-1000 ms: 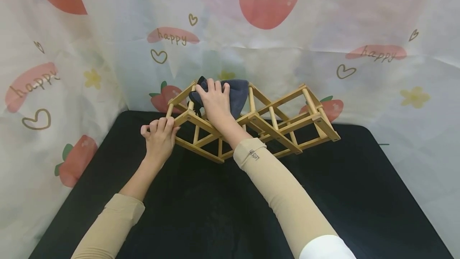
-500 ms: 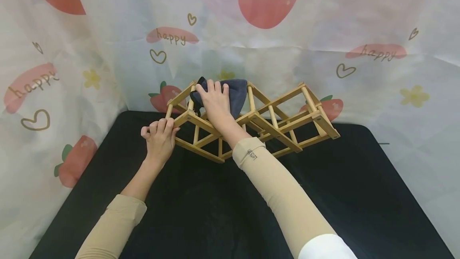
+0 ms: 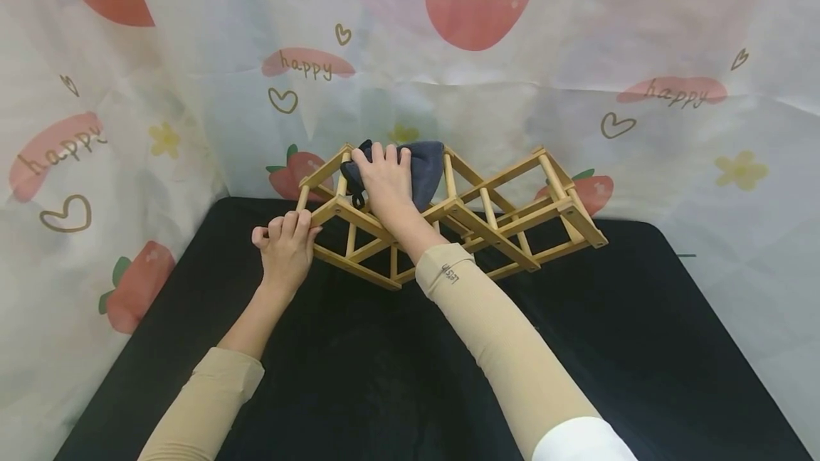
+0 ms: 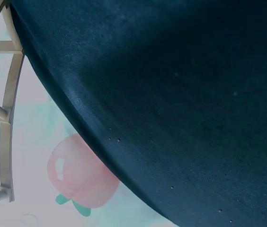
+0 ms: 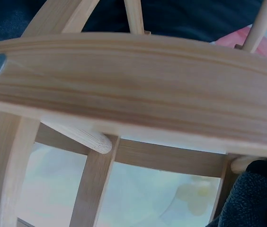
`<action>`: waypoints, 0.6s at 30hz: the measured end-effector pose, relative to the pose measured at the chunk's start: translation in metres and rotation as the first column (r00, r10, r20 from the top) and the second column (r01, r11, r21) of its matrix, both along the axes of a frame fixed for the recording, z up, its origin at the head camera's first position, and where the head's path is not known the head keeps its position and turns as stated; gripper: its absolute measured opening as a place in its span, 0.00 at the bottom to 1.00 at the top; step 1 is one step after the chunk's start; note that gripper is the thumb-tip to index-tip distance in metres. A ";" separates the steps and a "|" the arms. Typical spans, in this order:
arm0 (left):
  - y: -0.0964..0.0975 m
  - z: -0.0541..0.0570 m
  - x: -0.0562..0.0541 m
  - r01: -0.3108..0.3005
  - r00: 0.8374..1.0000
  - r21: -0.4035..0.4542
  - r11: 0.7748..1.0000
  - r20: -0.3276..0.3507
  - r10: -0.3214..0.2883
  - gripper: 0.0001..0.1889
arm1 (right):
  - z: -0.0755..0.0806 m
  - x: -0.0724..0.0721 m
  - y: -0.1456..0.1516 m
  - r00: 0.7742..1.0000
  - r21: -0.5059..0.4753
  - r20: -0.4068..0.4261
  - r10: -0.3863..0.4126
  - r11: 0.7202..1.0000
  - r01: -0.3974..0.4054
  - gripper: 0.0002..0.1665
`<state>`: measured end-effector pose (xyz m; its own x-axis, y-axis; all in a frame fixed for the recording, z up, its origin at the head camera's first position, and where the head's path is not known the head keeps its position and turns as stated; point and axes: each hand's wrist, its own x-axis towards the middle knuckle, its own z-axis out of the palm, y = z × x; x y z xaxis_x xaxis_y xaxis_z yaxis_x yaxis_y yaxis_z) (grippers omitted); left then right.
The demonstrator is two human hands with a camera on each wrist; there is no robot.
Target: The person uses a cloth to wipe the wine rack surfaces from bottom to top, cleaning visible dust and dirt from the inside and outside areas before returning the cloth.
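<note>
A folding wooden rack (image 3: 493,237) with crossed slats and round dowels stands on the black table. At its left end my left hand (image 3: 285,244) grips a slat, fingers over the top and thumb on the near side. My right hand (image 3: 387,183) reaches over the rack and holds a dark blue fabric pouch (image 3: 426,166) with black edging and a small black cord loop. The pouch lies in the rack's left upper hollow, and my palm hides part of it. In the right wrist view, a slat (image 5: 138,85) fills the middle and the pouch (image 5: 252,198) shows at lower right.
Behind and beside the black table (image 3: 359,375) hangs a pale curtain (image 3: 211,34) with fruit prints, close to the rack's back. The left wrist view shows mostly tabletop (image 4: 181,104), with rack slats (image 4: 8,142) along its left edge.
My right hand and the pouch's black-edged left end have shifted very slightly to the right. The left hand and the rack look unmoved.
</note>
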<state>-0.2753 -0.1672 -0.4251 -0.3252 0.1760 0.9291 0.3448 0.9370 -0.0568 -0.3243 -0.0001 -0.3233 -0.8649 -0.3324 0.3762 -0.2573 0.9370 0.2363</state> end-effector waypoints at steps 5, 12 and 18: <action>0.002 -0.001 0.000 -0.021 1.000 -0.005 1.000 0.008 0.021 0.17 | 0.000 0.001 0.004 0.998 0.038 0.036 -0.044 0.998 0.043 0.24; 0.001 -0.001 0.000 -0.019 1.000 0.007 1.000 0.003 0.019 0.17 | -0.002 0.003 0.006 0.981 0.143 0.148 -0.127 0.984 0.105 0.25; 0.001 -0.001 0.000 -0.014 1.000 0.008 1.000 0.013 0.014 0.19 | -0.004 0.004 0.006 0.990 0.120 0.098 -0.100 0.989 0.088 0.25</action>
<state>-0.2750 -0.1662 -0.4259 -0.3394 0.1639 0.9262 0.3321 0.9422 -0.0450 -0.3200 0.0061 -0.3268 -0.9264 -0.2841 0.2471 -0.1985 0.9262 0.3206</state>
